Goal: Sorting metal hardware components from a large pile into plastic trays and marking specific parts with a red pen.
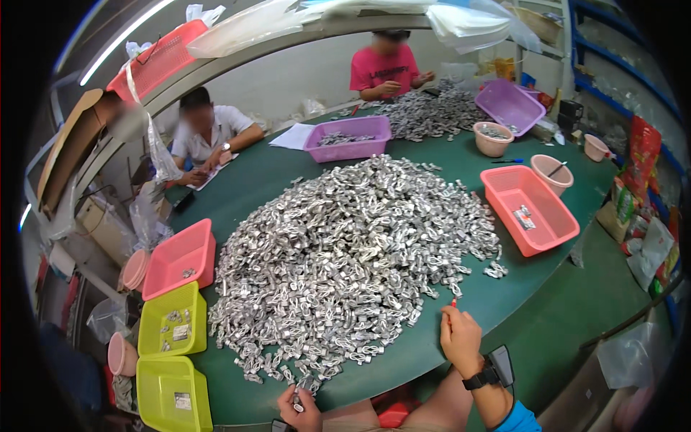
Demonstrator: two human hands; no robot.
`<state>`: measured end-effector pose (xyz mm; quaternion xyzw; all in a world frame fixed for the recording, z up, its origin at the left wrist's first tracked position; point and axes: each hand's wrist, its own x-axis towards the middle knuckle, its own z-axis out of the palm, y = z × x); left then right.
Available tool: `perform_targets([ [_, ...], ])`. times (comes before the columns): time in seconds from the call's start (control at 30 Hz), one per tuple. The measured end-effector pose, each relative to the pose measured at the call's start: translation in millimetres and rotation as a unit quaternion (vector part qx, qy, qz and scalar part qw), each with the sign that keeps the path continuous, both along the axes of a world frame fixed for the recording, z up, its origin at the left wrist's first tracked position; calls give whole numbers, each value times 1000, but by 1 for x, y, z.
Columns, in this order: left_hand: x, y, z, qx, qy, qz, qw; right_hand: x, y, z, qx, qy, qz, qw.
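Observation:
A large heap of small silvery metal loop-shaped parts (353, 252) covers the middle of the green table (245, 403). At the near edge of the heap, my left hand (301, 410) is closed, fingers pinching one small metal part (297, 405). Loose parts lie just beyond its fingertips. My right hand (461, 337) rests over the table's front edge, to the right of the heap. Its fingers are closed on a thin red stick-like tool (453, 303) whose tip points toward the heap; most of the tool is hidden in the hand.
Yellow-green baskets (173, 356) and a pink basket (211, 252) line the left edge. A coral basket (568, 230) stands at right, near small tubs (552, 173). Purple baskets (349, 153) and another heap (432, 115) lie farther back. Two people (385, 68) sit across the table.

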<state>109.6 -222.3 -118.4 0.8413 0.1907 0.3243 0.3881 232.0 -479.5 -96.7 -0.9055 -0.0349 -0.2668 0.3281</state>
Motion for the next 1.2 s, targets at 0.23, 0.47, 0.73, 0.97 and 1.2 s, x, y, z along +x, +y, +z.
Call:
perform_targets([
  [0.23, 12, -6, -8, -56, -98, 24, 993, 5, 2, 1, -12, 16, 23, 1000],
  [0.47, 10, -2, -2, 107, -89, 35, 990, -1, 9, 0, -37, 24, -23, 999],
  [0.73, 7, 2, -12, 40, -75, 2, 996, -7, 15, -11, -43, 4, -29, 999],
  [0.97, 18, 6, 11, 33, -69, -80, 994, 3, 10, -5, -43, 32, -23, 998],
  [1.2, 12, 7, 3, -9, -113, -88, 990, -19, 13, -5, 243, 33, 54, 968],
])
